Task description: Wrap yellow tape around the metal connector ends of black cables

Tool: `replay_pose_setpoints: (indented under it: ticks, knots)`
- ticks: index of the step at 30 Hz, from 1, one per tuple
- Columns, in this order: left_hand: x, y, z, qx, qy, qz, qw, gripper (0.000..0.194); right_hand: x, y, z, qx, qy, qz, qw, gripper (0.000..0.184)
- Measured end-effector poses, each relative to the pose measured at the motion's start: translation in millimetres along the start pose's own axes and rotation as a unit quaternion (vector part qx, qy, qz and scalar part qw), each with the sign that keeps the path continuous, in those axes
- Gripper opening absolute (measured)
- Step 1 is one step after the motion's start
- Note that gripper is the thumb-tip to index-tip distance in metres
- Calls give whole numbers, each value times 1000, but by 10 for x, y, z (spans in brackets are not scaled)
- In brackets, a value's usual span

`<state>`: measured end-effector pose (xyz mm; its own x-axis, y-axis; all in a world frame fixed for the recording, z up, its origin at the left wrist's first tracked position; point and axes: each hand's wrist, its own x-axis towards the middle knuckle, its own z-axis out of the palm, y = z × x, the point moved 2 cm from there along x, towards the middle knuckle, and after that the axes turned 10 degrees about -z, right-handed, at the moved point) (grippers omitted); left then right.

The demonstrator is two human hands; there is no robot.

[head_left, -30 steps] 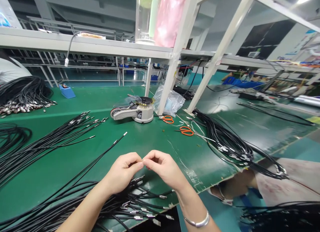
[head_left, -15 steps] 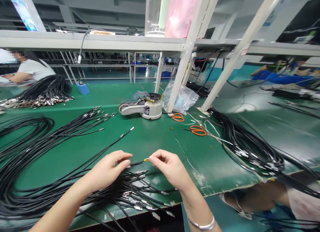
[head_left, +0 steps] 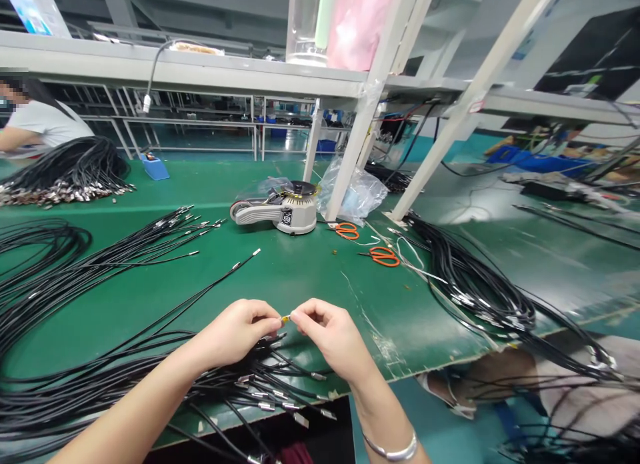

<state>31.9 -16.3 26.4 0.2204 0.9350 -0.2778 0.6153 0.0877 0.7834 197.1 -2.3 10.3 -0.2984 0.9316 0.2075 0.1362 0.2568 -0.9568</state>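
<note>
My left hand (head_left: 235,334) and my right hand (head_left: 327,334) meet over the near edge of the green bench (head_left: 300,277). Both pinch the end of one thin black cable, whose small yellow tip (head_left: 285,318) shows between the fingertips. Under the hands lies a bundle of black cables with metal ends (head_left: 270,391), spreading left across the bench. A silver bracelet (head_left: 393,449) is on my right wrist.
A grey tape dispenser (head_left: 280,214) stands mid-bench, with two orange scissors (head_left: 383,256) to its right. More black cable bundles lie at the left (head_left: 65,271), far left (head_left: 70,171) and right (head_left: 475,291). White frame posts (head_left: 360,117) rise behind. Another person sits at far left (head_left: 35,124).
My left hand has moved right along the cable until its fingertips meet the right hand's at the yellow tip. The view shifted slightly.
</note>
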Motion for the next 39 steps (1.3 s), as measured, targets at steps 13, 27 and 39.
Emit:
replay_pose_setpoints:
  ticks: [13, 27, 39]
  knots:
    - [62, -35, 118, 58, 36, 14, 998, 25, -55, 79, 5, -27, 17, 12, 999, 18]
    - [110, -119, 196, -220, -55, -40, 973, 26, -45, 130, 51, 31, 53, 39, 997, 22]
    - [25, -38, 141, -5, -16, 1, 1000, 26, -140, 108, 59, 13, 41, 19, 999, 21]
